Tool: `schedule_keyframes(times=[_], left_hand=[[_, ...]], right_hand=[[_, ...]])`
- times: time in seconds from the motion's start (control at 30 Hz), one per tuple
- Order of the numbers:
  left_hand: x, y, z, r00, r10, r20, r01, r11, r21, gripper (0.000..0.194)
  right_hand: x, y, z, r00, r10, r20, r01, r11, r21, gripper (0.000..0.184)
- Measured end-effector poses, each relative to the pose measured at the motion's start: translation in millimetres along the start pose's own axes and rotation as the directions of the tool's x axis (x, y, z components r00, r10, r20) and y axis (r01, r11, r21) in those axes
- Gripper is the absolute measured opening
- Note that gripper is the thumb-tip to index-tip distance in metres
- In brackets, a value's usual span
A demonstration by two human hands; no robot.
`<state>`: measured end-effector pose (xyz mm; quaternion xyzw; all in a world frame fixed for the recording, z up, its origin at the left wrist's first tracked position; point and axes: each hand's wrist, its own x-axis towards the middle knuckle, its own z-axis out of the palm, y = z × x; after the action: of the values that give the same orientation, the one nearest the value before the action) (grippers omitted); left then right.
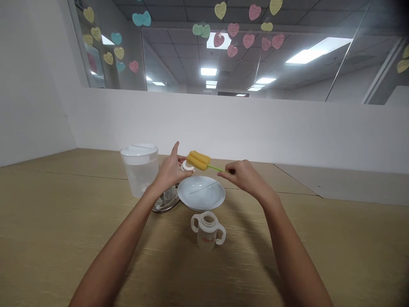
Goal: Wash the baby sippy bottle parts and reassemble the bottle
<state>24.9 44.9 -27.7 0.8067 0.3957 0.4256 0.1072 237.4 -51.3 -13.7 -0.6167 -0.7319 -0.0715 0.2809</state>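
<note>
A sponge brush (198,160) with a yellow head and thin green handle is gripped by my right hand (245,175), fingers closed round the handle. My left hand (168,171) holds a small white ring-shaped bottle cap (184,166) between its fingers, thumb raised. The sponge head is right at the cap; whether it touches or enters the cap I cannot tell. Below both hands lies a white bowl (201,202) with a thin line across it, perhaps a stick. Nearer to me stands a lidless two-handled baby bottle (207,234), upright.
A translucent plastic bucket (136,172) stands at the left behind my left forearm. Beside it, partly hidden by that arm, a round metal tray (168,207) carries small clear parts. A white wall (243,128) rises behind the wooden table (287,238).
</note>
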Motion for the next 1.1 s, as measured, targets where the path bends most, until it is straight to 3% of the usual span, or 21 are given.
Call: schedule_keyframes(times=[0.17, 0.27, 0.37, 0.47, 0.6, 0.7, 0.83, 1.1], left_hand=[[2, -8, -10.0, 0.998, -0.035, 0.054, 0.029, 0.994, 0.108, 0.086], [5, -27, -18.2, 0.979, -0.086, 0.187, 0.027, 0.955, 0.296, 0.075], [8, -48, -23.9, 0.913, -0.203, 0.353, 0.022, 0.891, 0.453, 0.069], [8, -61, -24.7, 0.834, -0.304, 0.46, 0.036, 0.863, 0.504, 0.057], [5, -63, -16.3, 0.719, -0.394, 0.572, 0.052, 0.852, 0.522, 0.038], [2, -61, -4.9, 0.68, -0.43, 0.594, 0.055, 0.838, 0.544, 0.032], [0, -60, 8.5, 0.665, -0.481, 0.572, 0.05, 0.792, 0.608, 0.026], [-3, -68, 25.6, 0.716, -0.541, 0.442, 0.065, 0.682, 0.729, 0.043]], right_hand=[[-2, 21, -11, 0.983, 0.169, -0.075, -0.175, 0.981, -0.08, 0.042], [-4, 24, -15, 0.98, 0.192, -0.052, -0.195, 0.98, -0.047, 0.041], [-4, 22, -14, 0.981, 0.196, 0.001, -0.196, 0.98, -0.024, 0.038], [-3, 21, -10, 0.979, 0.197, 0.053, -0.197, 0.98, -0.022, 0.038], [-2, 25, -9, 0.972, 0.22, 0.08, -0.218, 0.975, -0.034, 0.036], [-1, 28, -9, 0.97, 0.225, 0.086, -0.223, 0.974, -0.034, 0.036], [0, 30, -9, 0.971, 0.22, 0.095, -0.218, 0.976, -0.029, 0.037], [1, 29, -7, 0.959, 0.244, 0.143, -0.242, 0.97, -0.026, 0.037]])
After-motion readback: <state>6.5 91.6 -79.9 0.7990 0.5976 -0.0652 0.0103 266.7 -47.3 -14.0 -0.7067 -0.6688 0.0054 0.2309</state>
